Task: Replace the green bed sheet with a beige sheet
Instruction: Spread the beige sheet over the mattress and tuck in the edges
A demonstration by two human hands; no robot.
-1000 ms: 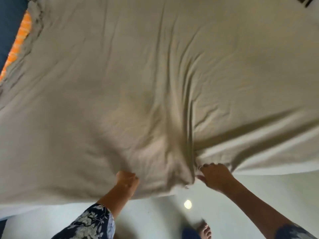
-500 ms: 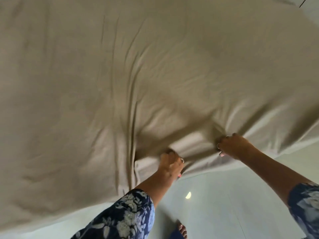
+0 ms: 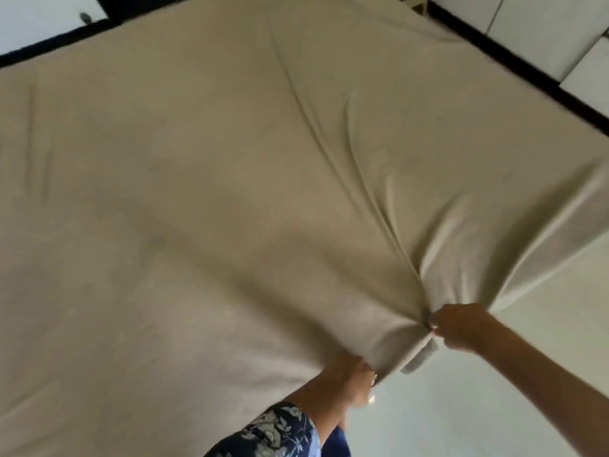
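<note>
The beige sheet (image 3: 230, 179) spreads wide over the bed and fills most of the view, with long folds running toward its near edge. My right hand (image 3: 461, 326) grips a bunched part of that near edge, where the creases meet. My left hand (image 3: 351, 371) holds the same edge a little lower and to the left, its fingers tucked under the cloth. No green sheet shows anywhere.
A dark bed frame edge (image 3: 514, 57) runs along the far right side, with white cabinet doors (image 3: 543, 24) beyond it. A pale glossy floor (image 3: 461, 407) lies below the sheet's near edge. My floral sleeve (image 3: 280, 430) is at the bottom.
The sheet has dropped and spread flatter, so the bed frame and cabinets at the far side now show. Both hands have moved down and rightward, still holding the near edge.
</note>
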